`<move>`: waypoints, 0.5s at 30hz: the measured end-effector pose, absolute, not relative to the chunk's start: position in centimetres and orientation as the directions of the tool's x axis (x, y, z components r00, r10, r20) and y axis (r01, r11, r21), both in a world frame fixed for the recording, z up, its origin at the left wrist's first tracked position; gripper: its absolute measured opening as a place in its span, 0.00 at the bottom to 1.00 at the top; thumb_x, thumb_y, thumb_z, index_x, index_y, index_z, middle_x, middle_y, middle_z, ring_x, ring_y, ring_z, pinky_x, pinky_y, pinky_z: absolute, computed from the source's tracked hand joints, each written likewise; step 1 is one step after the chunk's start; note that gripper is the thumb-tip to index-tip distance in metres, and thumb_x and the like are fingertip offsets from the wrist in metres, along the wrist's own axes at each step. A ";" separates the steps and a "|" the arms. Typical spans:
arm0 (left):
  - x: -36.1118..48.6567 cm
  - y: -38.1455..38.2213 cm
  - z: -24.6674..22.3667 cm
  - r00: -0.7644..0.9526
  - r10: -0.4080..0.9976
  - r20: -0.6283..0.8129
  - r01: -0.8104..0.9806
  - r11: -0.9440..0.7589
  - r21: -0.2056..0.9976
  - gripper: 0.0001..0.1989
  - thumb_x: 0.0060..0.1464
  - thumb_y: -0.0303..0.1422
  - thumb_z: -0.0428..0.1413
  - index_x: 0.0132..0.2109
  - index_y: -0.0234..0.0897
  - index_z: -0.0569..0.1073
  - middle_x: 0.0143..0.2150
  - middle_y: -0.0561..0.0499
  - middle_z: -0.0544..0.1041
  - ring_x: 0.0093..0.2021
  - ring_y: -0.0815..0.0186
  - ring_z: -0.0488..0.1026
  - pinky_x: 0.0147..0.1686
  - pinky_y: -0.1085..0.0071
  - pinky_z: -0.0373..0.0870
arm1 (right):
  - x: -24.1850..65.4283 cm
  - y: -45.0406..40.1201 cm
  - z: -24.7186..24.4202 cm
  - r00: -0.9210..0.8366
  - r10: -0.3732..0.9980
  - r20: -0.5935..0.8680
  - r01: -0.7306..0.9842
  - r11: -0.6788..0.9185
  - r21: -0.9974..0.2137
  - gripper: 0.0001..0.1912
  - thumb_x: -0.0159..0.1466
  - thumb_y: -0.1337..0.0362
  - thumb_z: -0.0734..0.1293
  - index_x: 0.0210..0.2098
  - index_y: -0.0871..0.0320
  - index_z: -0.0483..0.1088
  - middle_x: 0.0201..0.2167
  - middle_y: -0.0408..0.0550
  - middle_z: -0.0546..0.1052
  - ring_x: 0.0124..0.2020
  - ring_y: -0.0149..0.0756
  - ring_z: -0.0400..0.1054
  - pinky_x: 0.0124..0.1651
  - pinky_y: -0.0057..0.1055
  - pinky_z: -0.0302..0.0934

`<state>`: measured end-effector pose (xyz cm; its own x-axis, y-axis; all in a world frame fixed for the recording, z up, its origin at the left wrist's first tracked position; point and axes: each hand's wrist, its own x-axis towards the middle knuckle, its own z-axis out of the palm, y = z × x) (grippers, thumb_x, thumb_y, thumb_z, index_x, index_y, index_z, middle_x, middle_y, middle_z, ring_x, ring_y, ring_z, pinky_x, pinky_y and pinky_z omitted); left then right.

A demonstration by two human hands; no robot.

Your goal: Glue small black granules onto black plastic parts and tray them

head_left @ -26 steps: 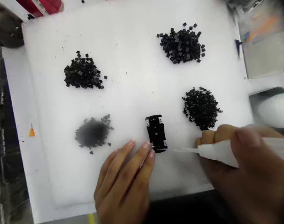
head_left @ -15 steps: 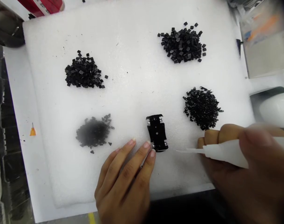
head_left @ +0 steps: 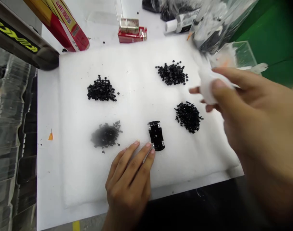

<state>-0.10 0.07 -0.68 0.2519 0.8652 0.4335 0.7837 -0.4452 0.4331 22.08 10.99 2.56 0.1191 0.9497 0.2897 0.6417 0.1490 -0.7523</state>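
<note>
On the white foam sheet [head_left: 137, 109] lies a small flat black part [head_left: 156, 135] with a centre hole and silvery bits near its corners. My left hand [head_left: 129, 181] rests with outstretched fingers, its fingertips at the part's lower left edge. My right hand [head_left: 252, 118] is raised over the sheet's right side, gripping a blurred white squeeze bottle [head_left: 207, 85]. Four heaps surround the part: black square pieces at upper left [head_left: 101, 90] and upper right [head_left: 172, 73], small shiny black pieces [head_left: 188, 117] at right, and a hazy-looking dark heap [head_left: 105, 134] at left.
An orange dispensing tip [head_left: 50, 135] lies left of the foam. A dark can [head_left: 23, 38], a red and yellow box [head_left: 69, 29], a small red box [head_left: 132, 35] and a white-capped tube [head_left: 182, 23] line the back. Clear plastic trays [head_left: 14, 134] stand at far left.
My right hand has lifted the bottle up and away from beside the black part, toward the back right. My left hand stays at the part. The view has tilted to show more of the back.
</note>
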 end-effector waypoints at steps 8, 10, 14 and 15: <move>-0.8 -0.2 -1.2 0.317 0.793 0.521 0.786 -0.527 0.324 0.19 0.60 0.13 0.55 0.55 0.29 0.79 0.55 0.43 0.82 0.61 0.53 0.74 0.58 0.55 0.72 | 16.7 18.5 0.8 -0.136 0.948 0.288 0.639 0.306 -0.706 0.12 0.61 0.71 0.70 0.44 0.56 0.68 0.38 0.47 0.78 0.39 0.41 0.74 0.46 0.40 0.69; -1.2 -0.1 -1.4 0.347 0.767 0.539 0.784 -0.553 0.282 0.19 0.61 0.14 0.54 0.55 0.29 0.79 0.56 0.43 0.82 0.62 0.53 0.74 0.59 0.56 0.71 | 16.5 18.5 0.0 -0.171 0.934 0.314 0.653 0.346 -0.673 0.11 0.61 0.71 0.68 0.43 0.57 0.67 0.37 0.48 0.78 0.39 0.42 0.74 0.44 0.39 0.69; -2.0 0.4 -2.3 0.404 0.722 0.561 0.788 -0.586 0.188 0.22 0.60 0.14 0.50 0.55 0.31 0.79 0.57 0.46 0.82 0.62 0.53 0.74 0.58 0.59 0.71 | 17.6 17.8 0.9 -0.256 0.887 0.384 0.670 0.449 -0.591 0.19 0.61 0.69 0.70 0.52 0.57 0.67 0.46 0.54 0.80 0.45 0.45 0.76 0.47 0.41 0.72; -2.1 0.5 -2.5 0.406 0.716 0.567 0.795 -0.583 0.167 0.23 0.60 0.14 0.50 0.55 0.33 0.78 0.57 0.48 0.82 0.61 0.54 0.75 0.57 0.60 0.71 | 18.4 17.7 1.7 -0.266 0.876 0.402 0.673 0.467 -0.573 0.22 0.61 0.68 0.70 0.55 0.57 0.67 0.49 0.54 0.79 0.48 0.45 0.76 0.49 0.41 0.73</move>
<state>-2.10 0.53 -2.50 0.4064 0.7163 0.5672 0.7950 -0.5832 0.1670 18.39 17.68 1.65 -0.2663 0.8762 0.4017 0.6733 0.4674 -0.5729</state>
